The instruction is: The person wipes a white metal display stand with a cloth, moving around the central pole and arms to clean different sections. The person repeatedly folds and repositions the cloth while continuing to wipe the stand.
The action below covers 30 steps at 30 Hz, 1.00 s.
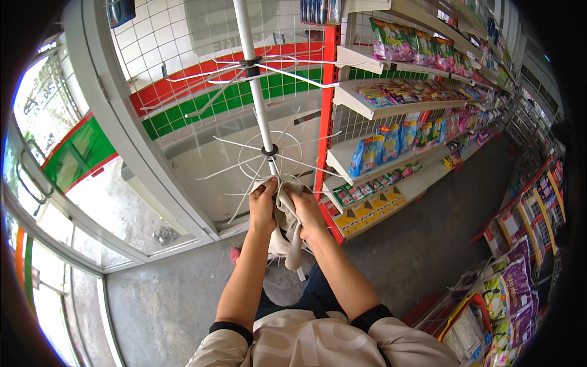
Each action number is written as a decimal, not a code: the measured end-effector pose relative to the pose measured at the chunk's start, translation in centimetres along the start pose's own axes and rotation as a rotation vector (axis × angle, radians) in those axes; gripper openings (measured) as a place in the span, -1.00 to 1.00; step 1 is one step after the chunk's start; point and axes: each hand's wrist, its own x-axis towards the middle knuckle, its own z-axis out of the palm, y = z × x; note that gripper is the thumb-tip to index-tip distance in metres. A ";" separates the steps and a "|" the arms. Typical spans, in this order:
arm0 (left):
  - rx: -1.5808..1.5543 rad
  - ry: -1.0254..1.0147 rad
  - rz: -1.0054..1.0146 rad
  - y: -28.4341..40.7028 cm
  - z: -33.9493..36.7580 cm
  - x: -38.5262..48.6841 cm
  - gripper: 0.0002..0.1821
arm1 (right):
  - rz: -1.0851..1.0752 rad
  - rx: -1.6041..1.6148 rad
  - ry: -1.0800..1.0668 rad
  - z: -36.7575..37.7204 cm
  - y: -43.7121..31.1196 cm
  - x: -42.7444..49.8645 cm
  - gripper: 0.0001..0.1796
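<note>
Both hands are raised in front of me at the pole of a white metal display rack. My left hand grips one side of a beige cloth, fingers bent around its upper edge. The other side of the cloth is held in my right hand, and its loose part hangs down between my wrists. The cloth's top lies against or close to the pole, just below the lower ring of wire prongs; exact contact is hidden. Higher up, a second ring of bare prongs spreads from a black collar.
Shelves of packaged goods stand to the right, behind a red upright. A wire grid and glass panel are behind the rack. At left is a framed glass door. Purple bags and a red-and-yellow basket sit lower right.
</note>
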 end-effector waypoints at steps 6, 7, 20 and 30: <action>0.099 -0.014 -0.035 -0.8 -0.8 -0.5 -0.82 | 0.005 0.022 0.008 -0.1 0.3 -0.2 -0.82; 0.106 -0.002 -0.031 -1.0 -1.0 -0.7 -0.82 | 0.015 0.028 0.017 -0.1 0.3 -0.2 -0.82; -0.008 0.078 0.075 -0.2 -0.6 1.1 -0.77 | 0.093 0.113 -0.038 -0.5 0.8 0.3 -0.85; -0.027 0.119 0.023 1.0 -0.5 0.6 -0.76 | 0.124 0.080 -0.057 -0.7 0.8 -1.3 -0.84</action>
